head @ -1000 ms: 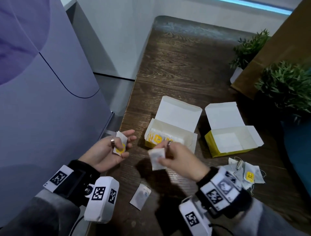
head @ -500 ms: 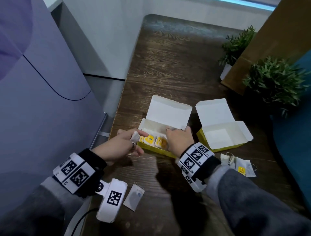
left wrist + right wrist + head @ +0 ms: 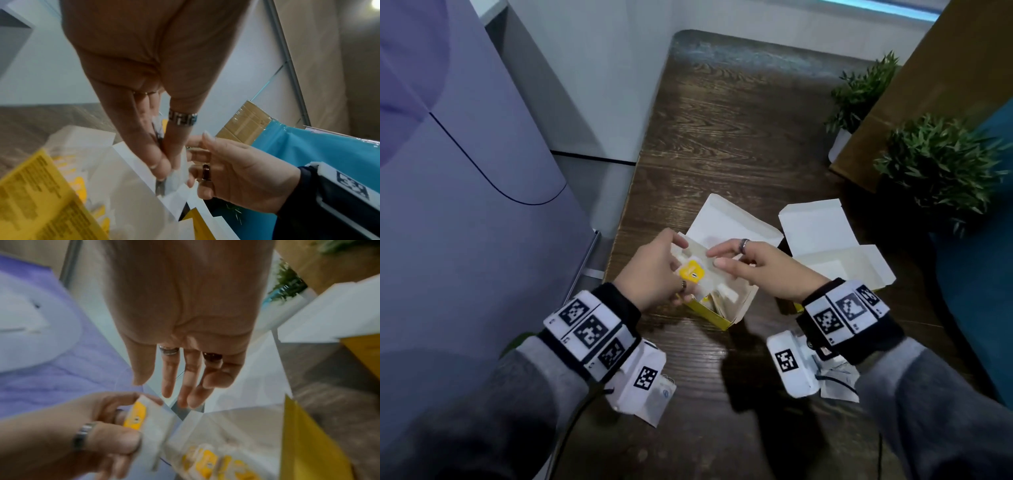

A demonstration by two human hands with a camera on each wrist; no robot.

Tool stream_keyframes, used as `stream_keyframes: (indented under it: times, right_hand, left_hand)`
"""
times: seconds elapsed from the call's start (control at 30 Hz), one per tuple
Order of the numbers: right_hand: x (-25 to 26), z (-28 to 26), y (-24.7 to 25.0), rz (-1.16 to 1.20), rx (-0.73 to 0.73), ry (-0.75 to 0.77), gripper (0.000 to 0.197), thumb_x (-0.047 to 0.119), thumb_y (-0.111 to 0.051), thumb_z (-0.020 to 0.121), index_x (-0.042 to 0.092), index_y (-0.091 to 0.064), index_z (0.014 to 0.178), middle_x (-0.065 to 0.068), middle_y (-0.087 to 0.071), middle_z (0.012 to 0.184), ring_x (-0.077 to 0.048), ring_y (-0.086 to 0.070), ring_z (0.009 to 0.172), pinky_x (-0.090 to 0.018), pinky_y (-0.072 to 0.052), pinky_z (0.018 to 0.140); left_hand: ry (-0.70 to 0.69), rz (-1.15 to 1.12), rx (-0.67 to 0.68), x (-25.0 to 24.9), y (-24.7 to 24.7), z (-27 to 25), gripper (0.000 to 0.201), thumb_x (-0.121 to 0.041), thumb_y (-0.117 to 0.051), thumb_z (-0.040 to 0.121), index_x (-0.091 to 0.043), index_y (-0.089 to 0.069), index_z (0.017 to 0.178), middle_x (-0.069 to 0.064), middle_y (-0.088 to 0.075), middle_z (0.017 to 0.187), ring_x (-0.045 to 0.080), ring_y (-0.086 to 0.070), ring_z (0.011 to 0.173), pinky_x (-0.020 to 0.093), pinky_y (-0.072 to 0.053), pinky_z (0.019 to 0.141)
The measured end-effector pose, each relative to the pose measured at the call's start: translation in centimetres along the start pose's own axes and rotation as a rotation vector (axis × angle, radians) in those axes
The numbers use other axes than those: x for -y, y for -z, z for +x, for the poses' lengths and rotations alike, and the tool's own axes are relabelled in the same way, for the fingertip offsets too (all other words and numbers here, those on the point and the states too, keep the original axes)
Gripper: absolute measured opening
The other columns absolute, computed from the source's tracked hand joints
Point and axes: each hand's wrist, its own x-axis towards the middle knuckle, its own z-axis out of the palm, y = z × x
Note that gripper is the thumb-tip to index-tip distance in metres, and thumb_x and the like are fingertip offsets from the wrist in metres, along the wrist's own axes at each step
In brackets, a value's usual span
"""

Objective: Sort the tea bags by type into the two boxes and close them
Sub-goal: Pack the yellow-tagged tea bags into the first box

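Over yellow box, left hand pinching yellow-labelled tea bag

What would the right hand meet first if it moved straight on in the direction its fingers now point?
Probably the yellow-labelled tea bag held by the left hand. The right hand points its straight fingers leftward at it, over the left box; the gap is hard to judge.

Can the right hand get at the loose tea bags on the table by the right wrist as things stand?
Probably yes. The right hand is open and holds nothing, and the loose tea bags lie uncovered on the table beneath its wrist; only that wrist's camera mount overlaps them, so the hand would need to pull back.
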Motion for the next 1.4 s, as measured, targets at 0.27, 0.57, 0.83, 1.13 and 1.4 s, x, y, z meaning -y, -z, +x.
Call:
stream_keyframes:
  times: [0.27,0.57,0.83,1.13,1.4]
  right_hand:
    - [-0.9,0.5,0.1,0.09,-0.119,-0.085,0.012,0.012,-0.069,0.082,0.017,-0.059,0.084,0.004,-0.054,0.07,-0.003,-0.05,0.057,-0.015,-0.045,0.054]
    - [-2.6,0.8,0.1,-0.407,-0.093,-0.095,0.005,0.009,-0.062,0.084,0.013,-0.064,0.087,0.007,-0.055,0.078,-0.005,-0.051,0.063,-0.005,-0.04,0.056]
    - [-3.1,1.1,-0.4,-0.647,0.01,-0.107,0.013,0.005,-0.054,0.083,-0.004,-0.062,0.088,-0.007,-0.052,0.08,-0.022,-0.052,0.074,-0.022,-0.033,0.062]
    - [-1.4,1.9,-1.1,-1.042,0.226,0.0,0.021,0.012,-0.046,0.092,0.012,-0.064,0.101,-0.007,-0.061,0.113,-0.025,-0.051,0.112,-0.034,-0.035,0.089]
    - [0.2,3.2,-2.7,-1.044,0.301,0.092,0.021,0.014,-0.048,0.092,0.011,-0.068,0.099,-0.008,-0.05,0.118,-0.03,-0.051,0.109,-0.036,-0.039,0.087]
  left_hand:
    - [-0.026,-0.111,0.077,0.0,-1.9,1.7,0.043,0.003,-0.066,0.079,-0.013,-0.044,0.112,0.015,-0.064,0.097,0.02,-0.067,0.07,0.031,-0.055,0.061]
    - [-0.147,0.923,0.05,2.2,-3.7,2.6,0.026,-0.049,-0.045,0.086,-0.033,-0.062,0.097,-0.008,-0.06,0.105,0.017,-0.04,0.114,0.047,-0.018,0.099]
    - [-0.095,0.868,0.028,2.6,-6.4,4.4,0.015,-0.029,-0.052,0.085,-0.022,-0.043,0.096,-0.004,-0.066,0.092,0.019,-0.053,0.102,0.043,-0.019,0.095]
    - [-0.183,0.737,-0.197,4.3,-5.8,4.4,0.012,-0.02,-0.052,0.085,-0.032,-0.05,0.088,-0.006,-0.065,0.077,0.015,-0.048,0.097,0.033,-0.01,0.073]
    - [-0.335,0.709,-0.56,4.1,-3.0,1.2,0.035,-0.021,-0.062,0.078,-0.025,-0.054,0.113,0.006,-0.047,0.113,0.026,-0.046,0.103,0.041,-0.03,0.082]
